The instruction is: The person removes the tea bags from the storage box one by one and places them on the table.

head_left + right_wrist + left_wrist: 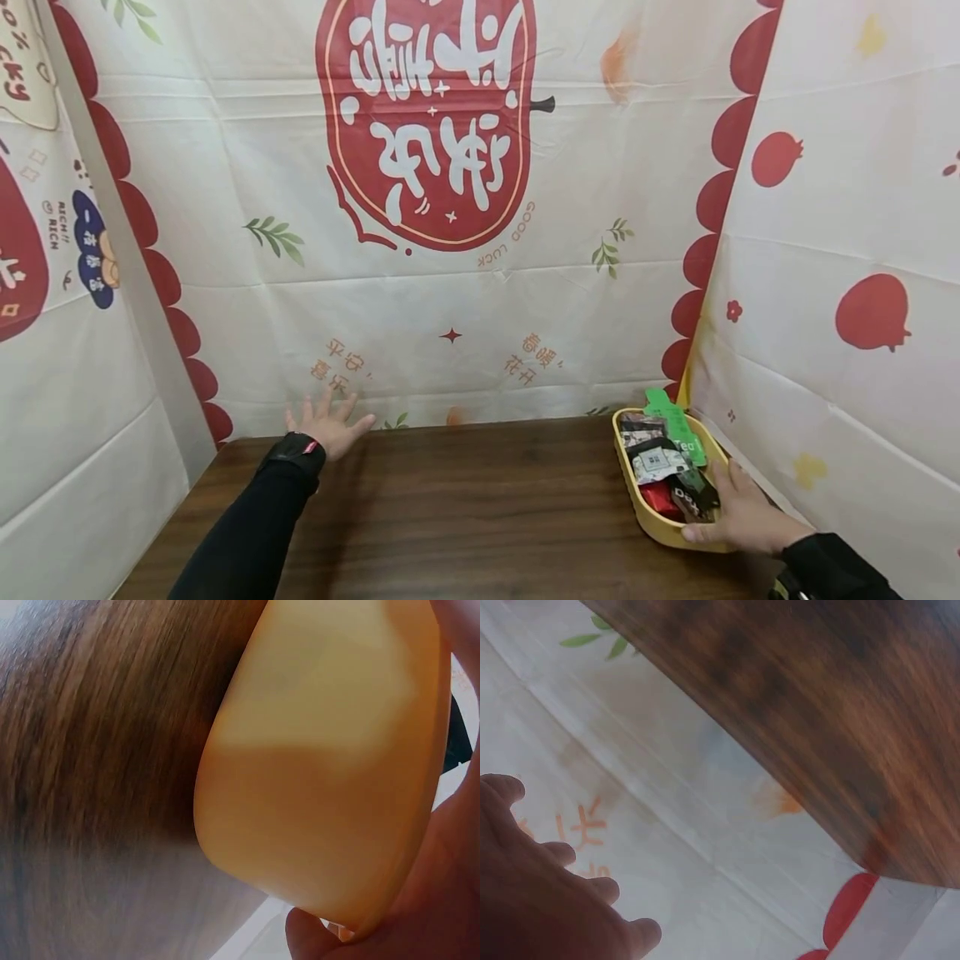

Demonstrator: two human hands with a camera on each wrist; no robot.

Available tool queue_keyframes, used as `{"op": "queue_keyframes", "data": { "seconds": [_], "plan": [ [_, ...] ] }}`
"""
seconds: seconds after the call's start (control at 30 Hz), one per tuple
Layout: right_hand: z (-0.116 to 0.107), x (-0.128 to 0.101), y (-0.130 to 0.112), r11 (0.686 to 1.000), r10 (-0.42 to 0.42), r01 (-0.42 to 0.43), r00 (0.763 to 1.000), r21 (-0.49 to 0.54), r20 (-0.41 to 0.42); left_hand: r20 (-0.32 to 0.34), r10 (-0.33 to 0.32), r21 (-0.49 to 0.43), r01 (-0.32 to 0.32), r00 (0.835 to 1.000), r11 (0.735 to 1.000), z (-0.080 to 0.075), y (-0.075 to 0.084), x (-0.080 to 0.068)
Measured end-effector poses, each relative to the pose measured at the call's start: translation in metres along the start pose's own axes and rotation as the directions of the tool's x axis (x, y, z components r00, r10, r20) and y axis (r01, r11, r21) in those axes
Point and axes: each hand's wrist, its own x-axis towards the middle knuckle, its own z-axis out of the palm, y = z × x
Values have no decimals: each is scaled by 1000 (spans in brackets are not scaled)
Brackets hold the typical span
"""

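Note:
My left hand (330,427), fingers spread, reaches over the far left edge of the wooden table (480,492) and holds nothing. In the left wrist view its fingers (604,890) are in front of the white cloth. At the table's right side, my right hand (753,515) grips the yellow container (637,506) by its near right corner, thumb on the near rim. The container's smooth wall (315,795) fills much of the right wrist view. Inside are a green packet (678,423), a white-and-black packet (657,462), a red packet (660,500) and dark packets.
A printed white cloth (450,300) hangs behind the table, with red scalloped borders. More cloth walls stand on the left (82,400) and the right (817,367), the right one close beside the container.

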Motion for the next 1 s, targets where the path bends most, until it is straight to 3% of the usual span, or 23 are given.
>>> {"op": "queue_keyframes", "data": {
  "seconds": [0.27,0.53,0.7,0.9,1.0],
  "plan": [
    [-5,-11,-13,999,-12,12,1000,32,24,-8,103,4,-103,995,995,20,37,-2],
    [12,-24,-39,995,-80,80,997,66,0,-17,239,46,-238,971,970,54,80,10],
    [22,-32,-57,991,-126,126,992,43,8,-13,353,34,-353,935,935,73,117,11],
    [27,-34,-78,998,-47,41,991,51,126,29,468,26,-468,883,883,88,171,5],
    [30,-33,-85,998,-41,36,992,43,121,40,516,58,-517,856,854,97,198,1]
  ]
}}
